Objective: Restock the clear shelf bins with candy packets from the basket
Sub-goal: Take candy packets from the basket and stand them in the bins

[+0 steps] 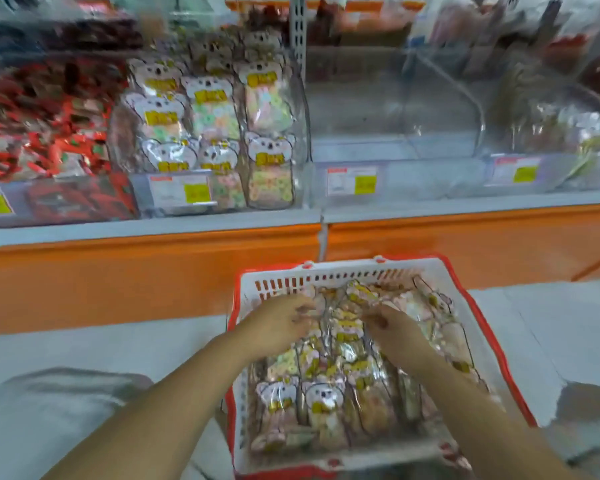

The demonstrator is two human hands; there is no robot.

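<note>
Basket stage: the left hand (284,323) and right hand (397,336) rest with bent fingers on candy packets (326,398) heaped in the white, red-rimmed basket (343,271). Motion blur hides whether either hand pinches a packet. Matching packets stand in a clear shelf bin (300,140) above.

Head view, one wide-angle camera worn on the person's head: faces forward and down, close above the basket (343,269) in the lower frame, the clear shelf bins (392,133) near ahead across the upper frame, slightly blurred.
</note>
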